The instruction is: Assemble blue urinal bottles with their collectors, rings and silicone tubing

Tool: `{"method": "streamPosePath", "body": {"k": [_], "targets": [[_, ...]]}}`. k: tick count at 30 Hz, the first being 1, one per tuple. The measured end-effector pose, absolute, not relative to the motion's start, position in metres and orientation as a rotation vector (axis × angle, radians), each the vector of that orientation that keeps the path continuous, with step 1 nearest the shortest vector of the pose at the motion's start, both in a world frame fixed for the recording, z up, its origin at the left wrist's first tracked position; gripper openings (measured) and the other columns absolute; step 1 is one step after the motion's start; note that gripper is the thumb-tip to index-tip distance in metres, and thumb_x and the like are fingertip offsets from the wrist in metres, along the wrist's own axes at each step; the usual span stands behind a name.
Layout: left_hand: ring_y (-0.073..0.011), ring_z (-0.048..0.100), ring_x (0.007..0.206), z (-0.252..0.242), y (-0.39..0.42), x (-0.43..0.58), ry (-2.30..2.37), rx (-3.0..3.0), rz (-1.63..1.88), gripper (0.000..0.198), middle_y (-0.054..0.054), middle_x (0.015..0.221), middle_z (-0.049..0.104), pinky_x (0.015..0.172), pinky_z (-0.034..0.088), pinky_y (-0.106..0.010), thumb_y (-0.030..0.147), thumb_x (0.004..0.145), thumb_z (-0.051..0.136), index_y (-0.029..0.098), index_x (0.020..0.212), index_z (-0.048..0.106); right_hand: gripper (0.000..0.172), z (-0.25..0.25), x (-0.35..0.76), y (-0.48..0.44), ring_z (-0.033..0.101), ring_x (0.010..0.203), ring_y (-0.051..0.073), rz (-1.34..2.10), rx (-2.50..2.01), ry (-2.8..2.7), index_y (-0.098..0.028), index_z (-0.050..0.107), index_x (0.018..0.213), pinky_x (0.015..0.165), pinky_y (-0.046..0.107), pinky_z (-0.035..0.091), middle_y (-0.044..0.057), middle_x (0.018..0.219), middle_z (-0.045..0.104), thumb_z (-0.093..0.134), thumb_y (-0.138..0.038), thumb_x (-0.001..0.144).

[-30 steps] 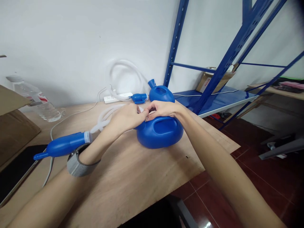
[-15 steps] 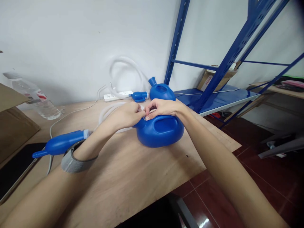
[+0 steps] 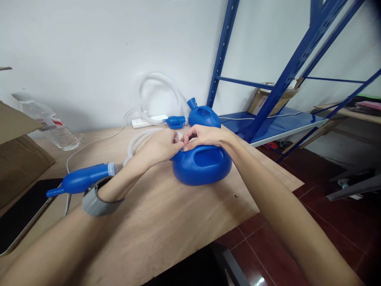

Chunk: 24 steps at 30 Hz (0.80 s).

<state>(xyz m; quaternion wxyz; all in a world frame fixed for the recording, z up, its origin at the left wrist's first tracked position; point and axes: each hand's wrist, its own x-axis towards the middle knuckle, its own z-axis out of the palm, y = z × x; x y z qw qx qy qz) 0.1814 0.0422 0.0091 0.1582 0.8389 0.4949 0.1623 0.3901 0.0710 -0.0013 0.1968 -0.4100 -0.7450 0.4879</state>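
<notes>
A blue plastic jug [image 3: 202, 165] with a moulded handle lies on the wooden table [image 3: 166, 222]. My left hand [image 3: 157, 147] and my right hand [image 3: 202, 137] meet over its upper left end, where its spout is. Both pinch the end of a translucent white hose [image 3: 139, 139] there. That hose runs left to a blue nozzle piece [image 3: 80, 178] lying behind my left wrist, which wears a grey watch [image 3: 95, 198]. A second blue jug [image 3: 204, 115] stands behind, next to a small blue fitting [image 3: 175, 121] on another looped hose [image 3: 157, 85].
A water bottle [image 3: 49, 123] lies at the back left beside a cardboard box [image 3: 18, 159]. A dark tablet [image 3: 22, 212] rests at the left edge. A white power strip [image 3: 149, 120] sits by the wall. Blue metal shelving [image 3: 268, 99] stands to the right over red floor tiles.
Both hands stay pinched at the jug's spout end with only small finger shifts. The view has drifted slightly.
</notes>
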Motion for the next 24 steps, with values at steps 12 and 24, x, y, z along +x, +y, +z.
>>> {"method": "streamPosePath", "body": {"k": [12,24], "targets": [[-0.0321,0.068,0.110,0.007,0.006,0.154,1.430,2.926,0.785,0.036,-0.016,0.126,0.070,0.084,0.053,-0.040,0.042,0.102,0.052,0.016,0.126,0.062,0.031,-0.001,0.391,0.071,0.071,0.100,0.023,1.332,-1.139,-2.115,-0.020,0.080,0.078,0.098,0.037,0.053,0.004,0.095,0.078,0.092,-0.045,0.064],[-0.0416,0.069,0.114,-0.018,-0.001,-0.022,1.882,2.732,0.370,0.056,-0.015,0.136,0.069,0.076,0.055,-0.045,0.064,0.100,0.041,0.028,0.137,0.063,0.033,0.006,0.406,0.078,0.070,0.106,0.025,1.242,-1.233,-2.182,-0.022,0.080,0.090,0.101,0.038,0.051,0.005,0.102,0.078,0.090,-0.046,0.070]]}}
